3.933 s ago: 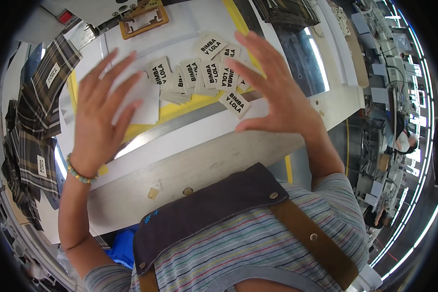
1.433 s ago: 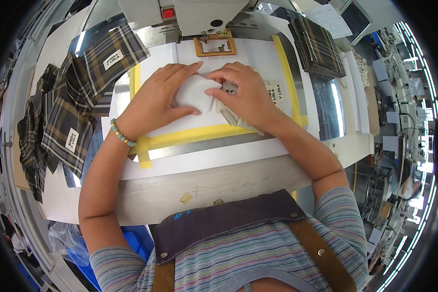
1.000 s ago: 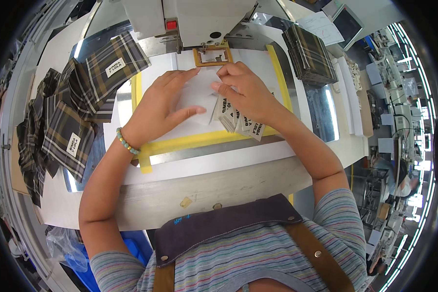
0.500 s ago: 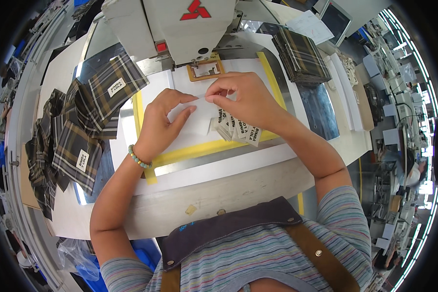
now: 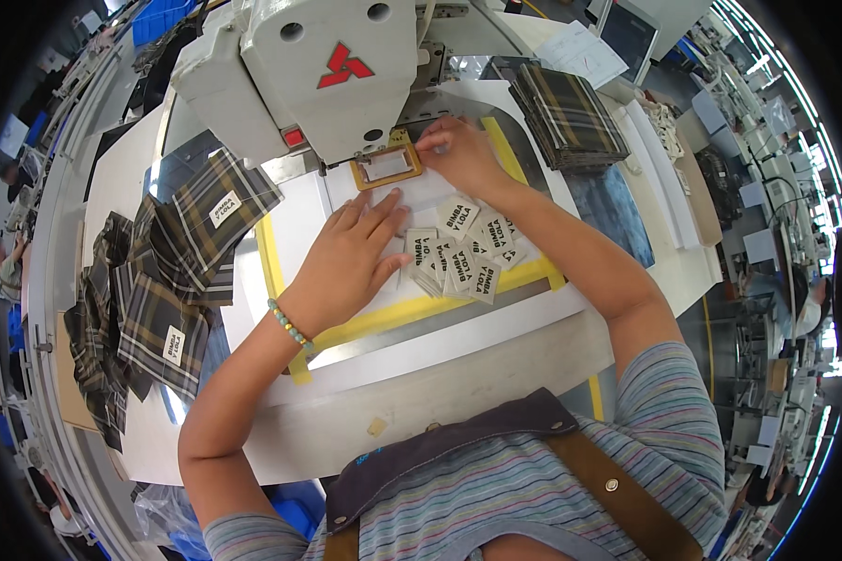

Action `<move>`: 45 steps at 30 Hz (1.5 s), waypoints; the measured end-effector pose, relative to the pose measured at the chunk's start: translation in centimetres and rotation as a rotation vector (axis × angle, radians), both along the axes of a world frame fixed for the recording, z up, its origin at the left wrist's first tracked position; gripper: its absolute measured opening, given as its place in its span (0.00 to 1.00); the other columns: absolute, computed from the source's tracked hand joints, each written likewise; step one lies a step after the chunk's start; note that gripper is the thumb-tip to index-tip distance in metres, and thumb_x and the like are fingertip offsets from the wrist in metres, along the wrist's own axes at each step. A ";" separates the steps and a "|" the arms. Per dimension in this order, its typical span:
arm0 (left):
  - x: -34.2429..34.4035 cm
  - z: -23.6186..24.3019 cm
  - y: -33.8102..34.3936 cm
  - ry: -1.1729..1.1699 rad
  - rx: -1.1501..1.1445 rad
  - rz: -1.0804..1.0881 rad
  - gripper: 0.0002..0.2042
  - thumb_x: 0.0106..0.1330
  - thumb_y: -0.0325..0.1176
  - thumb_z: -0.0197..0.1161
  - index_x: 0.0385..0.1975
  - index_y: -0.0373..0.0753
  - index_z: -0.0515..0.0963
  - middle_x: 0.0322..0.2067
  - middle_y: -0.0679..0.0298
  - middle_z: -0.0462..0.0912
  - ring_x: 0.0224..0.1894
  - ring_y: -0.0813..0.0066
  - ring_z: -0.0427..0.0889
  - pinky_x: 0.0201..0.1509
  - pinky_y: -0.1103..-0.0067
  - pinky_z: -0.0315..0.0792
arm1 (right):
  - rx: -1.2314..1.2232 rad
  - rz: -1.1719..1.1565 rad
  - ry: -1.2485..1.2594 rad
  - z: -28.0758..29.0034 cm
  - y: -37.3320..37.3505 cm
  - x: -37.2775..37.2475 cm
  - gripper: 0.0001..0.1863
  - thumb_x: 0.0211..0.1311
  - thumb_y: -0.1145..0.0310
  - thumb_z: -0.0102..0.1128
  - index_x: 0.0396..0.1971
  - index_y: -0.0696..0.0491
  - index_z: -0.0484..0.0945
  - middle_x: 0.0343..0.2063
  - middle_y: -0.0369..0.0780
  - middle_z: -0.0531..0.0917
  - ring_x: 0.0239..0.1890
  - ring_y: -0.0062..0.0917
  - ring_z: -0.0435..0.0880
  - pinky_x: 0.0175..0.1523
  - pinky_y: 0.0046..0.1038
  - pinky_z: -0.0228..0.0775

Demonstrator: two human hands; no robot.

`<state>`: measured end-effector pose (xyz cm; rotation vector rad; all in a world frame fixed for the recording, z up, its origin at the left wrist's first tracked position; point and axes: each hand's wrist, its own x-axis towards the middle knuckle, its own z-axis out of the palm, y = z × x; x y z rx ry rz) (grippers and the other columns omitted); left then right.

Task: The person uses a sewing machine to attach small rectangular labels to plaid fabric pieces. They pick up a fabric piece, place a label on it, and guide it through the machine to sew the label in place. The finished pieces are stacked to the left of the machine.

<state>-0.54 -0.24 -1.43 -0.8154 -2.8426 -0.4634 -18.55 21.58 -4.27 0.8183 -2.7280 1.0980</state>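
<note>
My left hand (image 5: 344,260) lies palm down on the white work surface (image 5: 335,194), fingers spread, between the fabric pieces and a loose pile of cream printed labels (image 5: 459,266). Its fingertips are just in front of a small orange-brown clamp frame (image 5: 389,179) under the sewing machine head (image 5: 332,117). At the right side of that frame is my right hand (image 5: 463,157). Thumb and forefinger are drawn together there; whatever is between them is hidden or too small to make out. The labels lie below my right wrist.
Plaid fabric pieces (image 5: 217,208), some bearing labels, are heaped at the left. A neat stack of folded plaid fabric (image 5: 571,117) stands at the back right. Yellow tape (image 5: 506,152) borders the work surface. Papers (image 5: 582,51) and a monitor (image 5: 625,39) are beyond the stack.
My hands have parted. The left has flattened onto the surface, and the right has moved away from me to the clamp frame, uncovering more of the labels. The view has shifted slightly.
</note>
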 end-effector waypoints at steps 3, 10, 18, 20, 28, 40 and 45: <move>-0.6 -0.6 0.1 0.004 -0.065 0.046 0.31 0.79 0.49 0.61 0.75 0.37 0.69 0.79 0.47 0.65 0.79 0.38 0.62 0.82 0.51 0.57 | 0.000 0.051 -0.012 0.2 0.4 0.1 0.12 0.65 0.62 0.70 0.44 0.48 0.95 0.56 0.42 0.87 0.64 0.42 0.80 0.71 0.41 0.71; 0.6 -0.8 -0.8 0.004 -0.093 0.109 0.34 0.78 0.52 0.62 0.76 0.35 0.67 0.78 0.45 0.63 0.82 0.41 0.56 0.84 0.51 0.51 | 0.269 0.329 0.155 2.8 3.9 4.2 0.19 0.77 0.57 0.61 0.60 0.48 0.88 0.67 0.45 0.80 0.75 0.42 0.68 0.80 0.49 0.58; 0.6 -0.6 -0.6 -0.013 -0.052 0.098 0.35 0.79 0.52 0.60 0.77 0.35 0.66 0.80 0.46 0.61 0.84 0.41 0.52 0.85 0.50 0.47 | 0.444 0.325 0.364 1.7 2.5 8.2 0.31 0.82 0.45 0.53 0.74 0.49 0.74 0.76 0.49 0.69 0.82 0.46 0.58 0.81 0.57 0.51; 0.7 -0.3 -0.5 -0.038 -0.040 0.103 0.35 0.79 0.52 0.60 0.77 0.35 0.65 0.80 0.45 0.61 0.84 0.41 0.51 0.85 0.50 0.47 | 0.453 0.298 0.346 1.6 2.4 8.3 0.31 0.81 0.47 0.55 0.73 0.51 0.74 0.76 0.50 0.68 0.81 0.46 0.59 0.82 0.55 0.51; 0.2 0.0 -0.3 -0.046 -0.054 0.087 0.36 0.81 0.54 0.56 0.80 0.36 0.61 0.80 0.42 0.59 0.84 0.39 0.50 0.86 0.49 0.44 | 0.393 0.319 0.272 2.2 2.3 8.3 0.30 0.80 0.49 0.57 0.72 0.52 0.76 0.75 0.53 0.68 0.79 0.47 0.62 0.82 0.47 0.53; -1.3 -0.8 1.0 -0.022 -0.112 0.097 0.42 0.80 0.61 0.55 0.82 0.36 0.57 0.79 0.41 0.59 0.82 0.37 0.53 0.86 0.48 0.42 | 0.291 0.327 0.324 1.7 2.6 8.1 0.27 0.78 0.51 0.60 0.64 0.55 0.81 0.71 0.51 0.73 0.76 0.48 0.67 0.80 0.50 0.56; -1.6 -1.2 0.9 -0.007 -0.087 0.097 0.44 0.78 0.63 0.56 0.81 0.33 0.57 0.79 0.41 0.59 0.81 0.38 0.54 0.86 0.48 0.42 | 0.290 0.324 0.334 1.7 2.5 8.1 0.27 0.78 0.51 0.60 0.64 0.55 0.81 0.71 0.51 0.74 0.75 0.47 0.67 0.79 0.49 0.58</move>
